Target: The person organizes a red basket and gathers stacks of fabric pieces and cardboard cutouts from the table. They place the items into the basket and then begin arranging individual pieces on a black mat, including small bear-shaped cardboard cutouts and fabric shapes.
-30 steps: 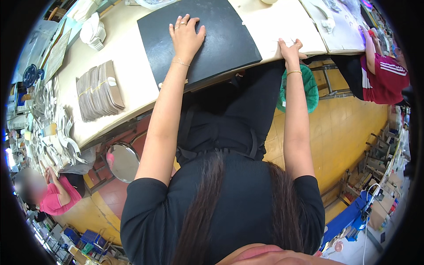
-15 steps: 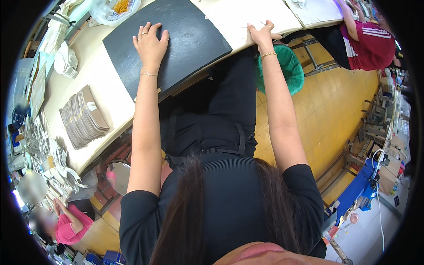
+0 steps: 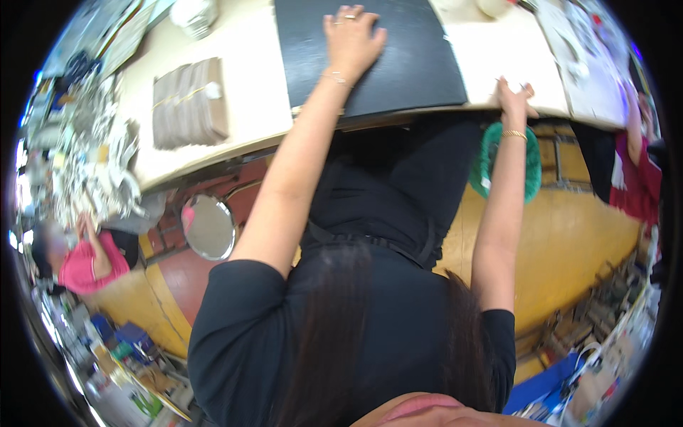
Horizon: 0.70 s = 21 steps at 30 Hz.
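Head view: left hand (image 3: 353,39) palm-down on the black, flat, rectangular board (image 3: 409,67), fingers spread apart, not gripping anything visible. Board lies on the cream-topped table (image 3: 252,50), near edge roughly along the table's front edge, far end cut off by the frame top.

Right hand (image 3: 514,98) is at the table's front edge, right of the board and clear of it. Thumb and forefinger tips apart; remaining fingers bent at the edge, partly hidden. Can't tell if it's clamped on anything.

Left of the board, well apart from it: bundle of taupe, flat, stacked pieces (image 3: 186,107) with a thin yellow tie round it, small white patch at its right end. Beyond that, a white rounded stack (image 3: 193,16), blurred. Far left, loose heap of pale grey-white strips (image 3: 96,160).

Below table level: round green cloth-like bin (image 3: 533,164), partly covered by the right forearm. Round shiny-topped stool (image 3: 208,229) on the left, over red and yellow flooring (image 3: 569,238).

One person in a pink top (image 3: 89,270) at far left, another in a dark red top (image 3: 637,181) at far right, partly cut off.
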Each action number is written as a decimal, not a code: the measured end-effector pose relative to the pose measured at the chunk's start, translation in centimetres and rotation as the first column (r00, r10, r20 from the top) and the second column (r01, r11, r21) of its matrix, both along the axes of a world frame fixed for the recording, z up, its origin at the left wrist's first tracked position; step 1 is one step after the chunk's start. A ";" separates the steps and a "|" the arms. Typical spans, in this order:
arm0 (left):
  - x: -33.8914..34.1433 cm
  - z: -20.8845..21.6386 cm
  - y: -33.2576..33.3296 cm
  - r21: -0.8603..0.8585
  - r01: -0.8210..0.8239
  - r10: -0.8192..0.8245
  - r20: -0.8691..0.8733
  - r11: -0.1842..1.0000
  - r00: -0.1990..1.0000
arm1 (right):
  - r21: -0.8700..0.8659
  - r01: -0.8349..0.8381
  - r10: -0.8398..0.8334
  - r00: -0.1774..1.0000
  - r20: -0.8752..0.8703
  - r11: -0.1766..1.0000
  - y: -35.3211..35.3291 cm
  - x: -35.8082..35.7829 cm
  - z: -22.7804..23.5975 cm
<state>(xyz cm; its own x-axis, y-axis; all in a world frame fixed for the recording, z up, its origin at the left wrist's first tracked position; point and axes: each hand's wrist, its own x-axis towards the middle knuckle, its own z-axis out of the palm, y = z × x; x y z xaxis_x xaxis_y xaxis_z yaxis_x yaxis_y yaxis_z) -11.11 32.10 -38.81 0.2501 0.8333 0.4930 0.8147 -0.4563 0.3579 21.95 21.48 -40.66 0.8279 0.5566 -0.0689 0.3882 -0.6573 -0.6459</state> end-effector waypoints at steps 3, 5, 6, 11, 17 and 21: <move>0.1 0.3 -0.5 0.052 -0.036 0.038 -0.036 0.998 0.999 | 0.136 -0.006 0.016 0.997 -0.071 0.991 -0.3 0.3 -0.4; 0.1 0.5 -0.9 0.021 -0.015 0.015 0.012 1.000 1.000 | 0.258 -0.049 0.085 0.988 -0.132 0.965 -0.8 0.1 -0.5; 0.0 0.6 -1.2 0.010 -0.011 0.010 0.022 1.000 1.000 | 0.216 -0.039 0.066 0.991 -0.120 0.976 -1.3 0.2 -0.4; -0.2 1.3 -2.2 -0.051 0.034 -0.030 0.083 0.998 0.996 | 0.221 -0.079 0.089 0.995 -0.034 0.972 -2.3 -0.2 -1.2; -0.1 2.2 -2.6 -0.112 0.045 -0.033 0.108 0.993 0.994 | 0.079 0.023 -0.042 0.970 0.239 0.997 -2.4 -2.6 0.9; -0.2 2.9 -2.7 -0.123 0.049 -0.036 0.105 0.991 0.994 | -0.008 -0.108 0.096 0.845 0.526 0.994 -1.1 -6.5 4.7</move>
<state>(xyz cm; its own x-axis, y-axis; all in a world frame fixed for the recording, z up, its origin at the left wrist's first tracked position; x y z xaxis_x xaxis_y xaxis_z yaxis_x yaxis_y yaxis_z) -11.31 29.44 -35.86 0.2400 0.8798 0.4103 0.7515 -0.4359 0.4951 15.49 20.35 -35.98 0.6754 0.6363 0.3728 0.7375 -0.5836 -0.3399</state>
